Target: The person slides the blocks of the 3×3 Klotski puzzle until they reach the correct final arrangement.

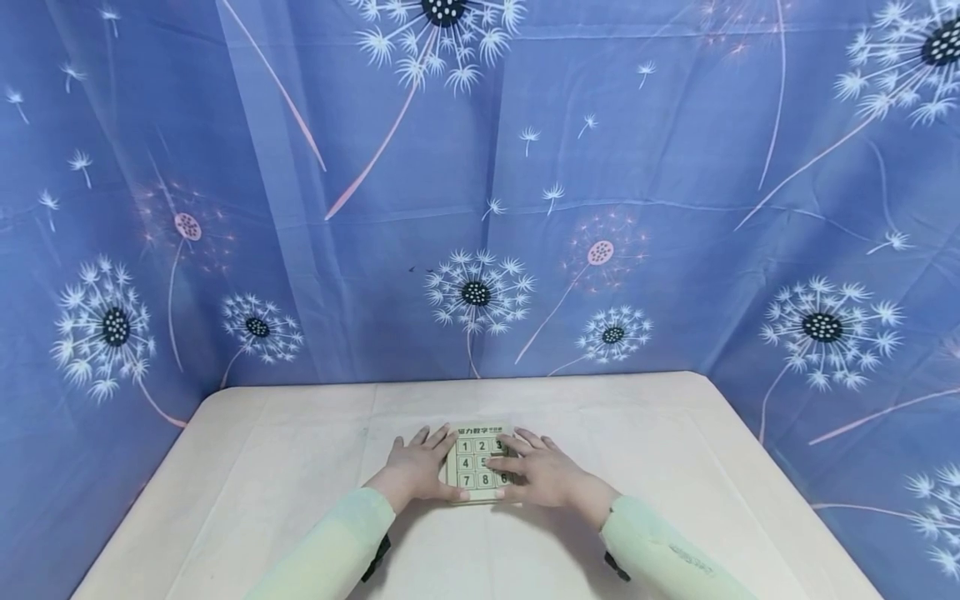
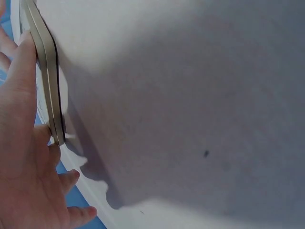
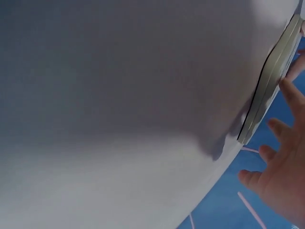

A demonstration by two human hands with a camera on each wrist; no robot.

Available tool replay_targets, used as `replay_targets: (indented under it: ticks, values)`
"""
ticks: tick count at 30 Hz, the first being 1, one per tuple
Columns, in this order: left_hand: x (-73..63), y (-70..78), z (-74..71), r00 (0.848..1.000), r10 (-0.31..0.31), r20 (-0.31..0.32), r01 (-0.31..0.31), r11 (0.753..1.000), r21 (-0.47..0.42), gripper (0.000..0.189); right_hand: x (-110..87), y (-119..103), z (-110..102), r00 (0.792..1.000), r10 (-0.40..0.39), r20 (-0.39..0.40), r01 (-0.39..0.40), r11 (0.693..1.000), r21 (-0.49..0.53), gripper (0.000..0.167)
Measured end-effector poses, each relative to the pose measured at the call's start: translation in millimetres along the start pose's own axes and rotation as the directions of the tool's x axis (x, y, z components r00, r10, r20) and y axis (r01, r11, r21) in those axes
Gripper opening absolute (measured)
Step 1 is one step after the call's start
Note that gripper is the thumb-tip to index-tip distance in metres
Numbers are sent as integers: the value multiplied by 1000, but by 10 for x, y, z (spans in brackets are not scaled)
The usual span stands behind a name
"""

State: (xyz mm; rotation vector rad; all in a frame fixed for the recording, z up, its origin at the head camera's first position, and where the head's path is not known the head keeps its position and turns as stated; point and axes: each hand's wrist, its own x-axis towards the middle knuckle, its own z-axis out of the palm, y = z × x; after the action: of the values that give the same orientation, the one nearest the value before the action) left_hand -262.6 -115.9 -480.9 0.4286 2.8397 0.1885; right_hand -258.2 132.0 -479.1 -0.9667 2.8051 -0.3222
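A pale square number slide puzzle (image 1: 473, 471) lies flat on the table, its numbered tiles facing up. My left hand (image 1: 415, 468) holds its left side, thumb near the lower left corner and index finger near the upper left corner. In the left wrist view the thumb (image 2: 27, 62) lies along the puzzle's edge. From the other side, my right hand (image 1: 546, 473) reaches over the puzzle with extended fingers. Its index fingertip touches the face near tile 5, and the thumb is at the lower right corner. The right fingers partly cover the right-hand column. Both wrist views show the puzzle edge-on.
A cream cloth covers the table (image 1: 300, 517) around the puzzle. Behind it and along both sides hangs a blue curtain (image 1: 390, 208) with dandelion prints. A dark strap part (image 1: 377, 558) shows under the left sleeve, and another (image 1: 617, 567) under the right.
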Motion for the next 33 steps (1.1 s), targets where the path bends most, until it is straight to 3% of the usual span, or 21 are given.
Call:
replay_targets:
  ticks: [14,33]
  values:
    - [17,-22,17,1000,5,-15,-5,1000,-7,105,-504,-78,26,998,40,-56,-42,999,-22,60]
    - [-12,-8,13,1000,0,-16,-1,1000,-20,105,-405,-204,150,981,136,-138,-132,991,36,55]
